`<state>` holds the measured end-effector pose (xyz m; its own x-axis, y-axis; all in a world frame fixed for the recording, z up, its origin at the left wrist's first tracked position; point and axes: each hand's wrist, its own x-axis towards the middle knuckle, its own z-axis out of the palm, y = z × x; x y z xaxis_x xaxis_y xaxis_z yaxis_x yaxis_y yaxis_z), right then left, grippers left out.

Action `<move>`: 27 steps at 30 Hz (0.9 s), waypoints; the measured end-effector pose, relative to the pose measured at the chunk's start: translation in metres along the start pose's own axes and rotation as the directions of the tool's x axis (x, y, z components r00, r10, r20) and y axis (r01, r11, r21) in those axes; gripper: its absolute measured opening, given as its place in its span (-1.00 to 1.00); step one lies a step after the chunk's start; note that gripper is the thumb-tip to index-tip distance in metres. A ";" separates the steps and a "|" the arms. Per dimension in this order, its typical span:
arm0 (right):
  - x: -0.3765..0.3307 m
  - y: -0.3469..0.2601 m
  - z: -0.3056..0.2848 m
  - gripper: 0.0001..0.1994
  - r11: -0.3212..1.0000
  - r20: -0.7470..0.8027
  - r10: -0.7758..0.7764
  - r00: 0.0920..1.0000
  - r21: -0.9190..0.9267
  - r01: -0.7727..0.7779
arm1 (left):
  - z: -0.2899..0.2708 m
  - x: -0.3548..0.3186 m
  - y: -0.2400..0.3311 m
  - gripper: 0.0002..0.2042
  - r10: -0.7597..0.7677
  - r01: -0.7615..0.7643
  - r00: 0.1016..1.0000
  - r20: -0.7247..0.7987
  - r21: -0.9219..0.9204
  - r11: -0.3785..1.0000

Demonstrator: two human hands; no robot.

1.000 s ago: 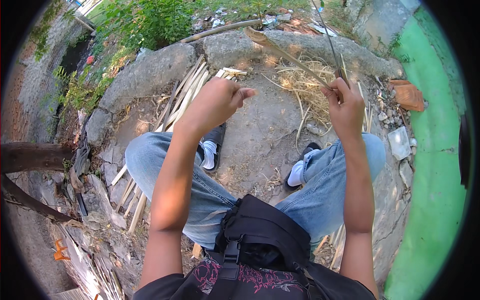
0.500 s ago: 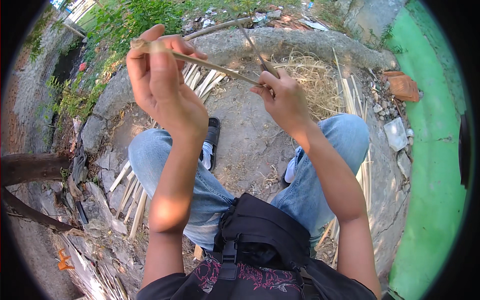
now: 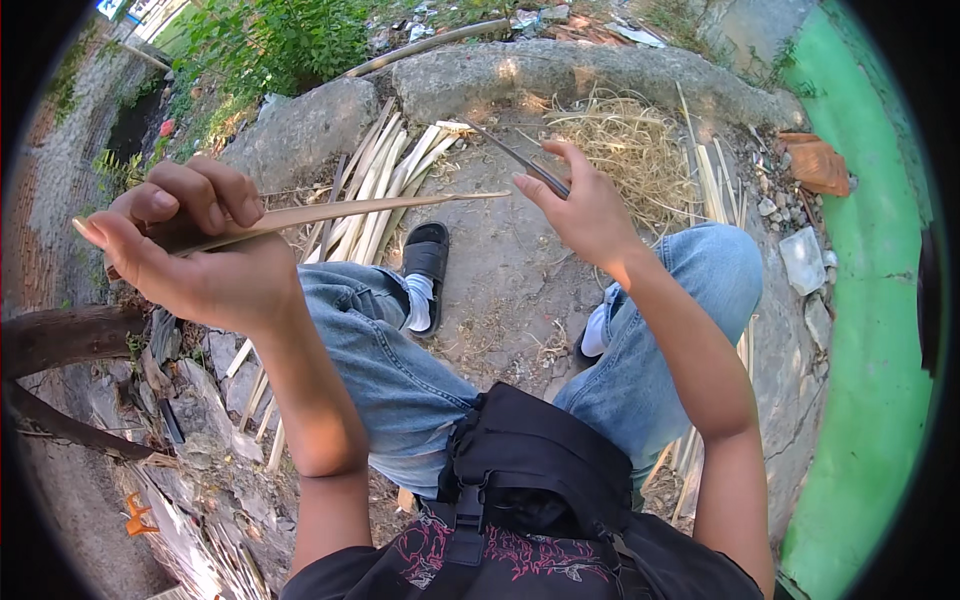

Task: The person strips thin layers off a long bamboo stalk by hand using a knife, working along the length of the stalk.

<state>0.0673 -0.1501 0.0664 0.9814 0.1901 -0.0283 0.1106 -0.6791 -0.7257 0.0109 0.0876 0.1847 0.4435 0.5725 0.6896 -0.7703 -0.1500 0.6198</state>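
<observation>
The left hand [image 3: 208,278] is turned palm up in front of the left knee, its fingers curled over the broad end of a pale wooden strip [image 3: 340,213], gripping it, the thumb reaching out to the left. The strip's long axis runs crosswise before the person, from the left hand toward the right, its far end angled slightly away from the body. It narrows along its length to a thin tip that points right and ends just beside the right hand [image 3: 583,208]; whether the two touch, I cannot tell. The right hand grasps a knife [image 3: 514,157] between thumb and fingers, its dark blade slanting forward and to the left, so the blade and strip lie at an angle to each other, converging near the right hand.

A black bag [image 3: 560,425] with a buckled strap sits at the person's waist, its contents hidden. On the ground ahead, a bundle of split strips [image 3: 378,195] lies lengthwise beyond the left sandal [image 3: 427,258], pointing away from the person. A tangled heap of shavings [image 3: 635,150] rests farther to the right, beside more upright-running slats [image 3: 712,190].
</observation>
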 end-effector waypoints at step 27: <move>-0.009 0.028 -0.028 -0.58 0.964 0.081 0.177 0.981 0.188 -0.190 | 0.017 -0.012 -0.004 -0.54 -0.085 0.106 0.963 0.257 -0.068 0.992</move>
<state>0.0662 -0.1905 0.0659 0.9695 0.1232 -0.2121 -0.1092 -0.5575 -0.8230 0.0163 0.0672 0.1806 0.6101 0.3571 0.7072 -0.7483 -0.0337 0.6625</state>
